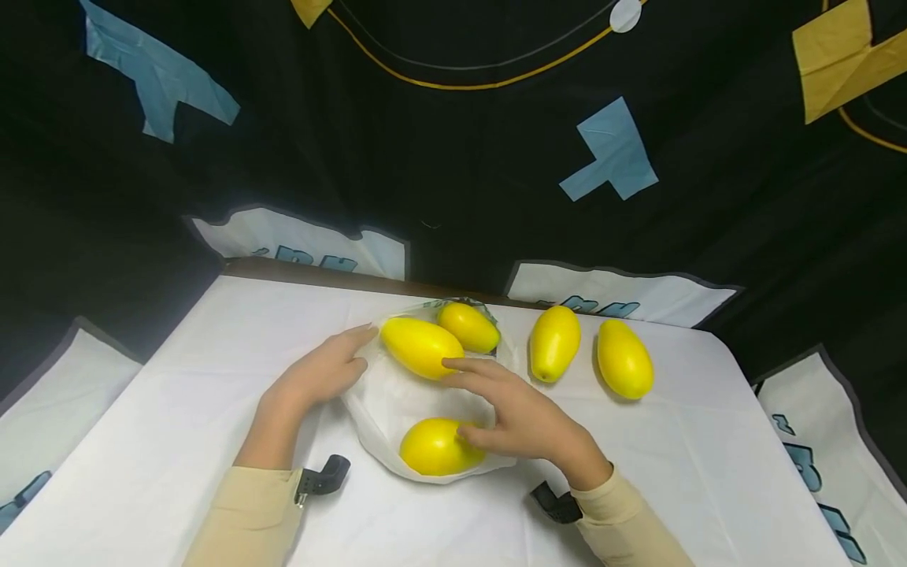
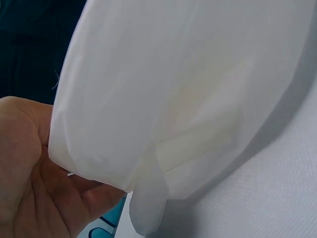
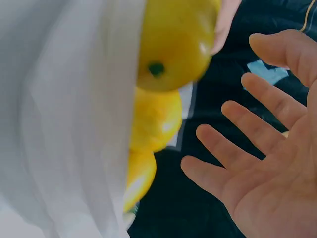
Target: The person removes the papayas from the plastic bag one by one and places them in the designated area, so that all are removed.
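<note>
A white plastic bag (image 1: 397, 394) lies spread on the table with its mouth toward me. Three yellow mangoes are in it: a near mango (image 1: 434, 447), a longer mango (image 1: 420, 346) and a far mango (image 1: 468, 326). At the bag's left edge, my left hand (image 1: 319, 376) has thumb and fingers at the rim; the left wrist view shows the bag's film (image 2: 109, 99) covering part of those fingers. My right hand (image 1: 520, 409) hovers over the bag's right side, fingers spread, overlapping the near mango. Its palm (image 3: 270, 193) is bare in the right wrist view.
To the right of the bag, two more mangoes lie on the white tablecloth, a left one (image 1: 555, 343) and a right one (image 1: 623, 359). A black curtain (image 1: 439, 173) with blue and yellow patches hangs behind the table's far edge (image 1: 319, 276).
</note>
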The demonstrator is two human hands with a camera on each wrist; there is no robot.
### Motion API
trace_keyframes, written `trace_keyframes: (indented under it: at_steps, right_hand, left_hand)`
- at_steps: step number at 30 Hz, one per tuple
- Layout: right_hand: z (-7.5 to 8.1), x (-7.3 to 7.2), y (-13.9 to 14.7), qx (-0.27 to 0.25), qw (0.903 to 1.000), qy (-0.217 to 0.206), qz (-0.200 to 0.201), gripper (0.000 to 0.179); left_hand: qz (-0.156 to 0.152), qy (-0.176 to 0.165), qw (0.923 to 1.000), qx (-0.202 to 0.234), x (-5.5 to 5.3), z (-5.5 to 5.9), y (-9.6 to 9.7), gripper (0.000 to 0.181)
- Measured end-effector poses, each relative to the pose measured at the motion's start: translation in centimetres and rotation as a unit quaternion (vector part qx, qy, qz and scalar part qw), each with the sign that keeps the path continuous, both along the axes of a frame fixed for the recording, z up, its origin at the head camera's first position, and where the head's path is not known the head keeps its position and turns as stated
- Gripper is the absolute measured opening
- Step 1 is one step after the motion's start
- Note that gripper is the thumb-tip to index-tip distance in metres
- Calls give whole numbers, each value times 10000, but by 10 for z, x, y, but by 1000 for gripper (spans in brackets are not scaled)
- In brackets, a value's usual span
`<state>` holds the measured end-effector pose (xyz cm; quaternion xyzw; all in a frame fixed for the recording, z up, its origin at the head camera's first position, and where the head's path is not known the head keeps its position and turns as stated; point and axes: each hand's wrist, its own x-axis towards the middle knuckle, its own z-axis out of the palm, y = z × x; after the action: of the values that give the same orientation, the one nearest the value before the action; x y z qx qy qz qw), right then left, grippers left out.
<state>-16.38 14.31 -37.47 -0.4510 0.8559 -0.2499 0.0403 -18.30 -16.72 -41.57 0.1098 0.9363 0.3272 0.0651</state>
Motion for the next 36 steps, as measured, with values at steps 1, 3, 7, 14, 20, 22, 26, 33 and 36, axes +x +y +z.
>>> trace_keyframes:
  at_steps: [1, 3, 7, 14, 20, 22, 26, 33, 36]
  right_hand:
    - [-2, 1, -2, 69, 9999, -67, 77, 55]
    - [-6, 3, -4, 159, 9994, -228, 221, 55]
    - [-12, 6, -7, 331, 9975, -455, 432, 54]
    - [-18, 9, -8, 513, 9947, -664, 593, 56]
    - [-20, 9, -6, 619, 9928, -722, 730, 59]
    - [-21, 9, -5, 626, 9922, -768, 759, 60]
    - [-23, 9, -3, 607, 9919, -825, 749, 62]
    - [-28, 9, -3, 499, 9917, -941, 721, 65]
    - [-29, 10, -4, 419, 9919, -918, 778, 65]
  left_hand:
    - [6, -2, 10000, -8, 0, 0, 0, 54]
    - [18, -8, 10000, -9, 0, 0, 0, 54]
    - [57, -34, 10000, -39, 0, 0, 0, 54]
    - [82, -101, 9999, -79, -1, 1, 2, 54]
    - [99, -113, 9999, -83, 0, 2, 2, 54]
    - [87, -85, 9999, -90, 1, 3, 3, 54]
    - [51, -87, 9999, -78, 2, 4, 3, 54]
    - [15, -100, 9999, -27, 3, 6, 4, 54]
    - [3, -89, 10000, -8, 3, 6, 4, 54]
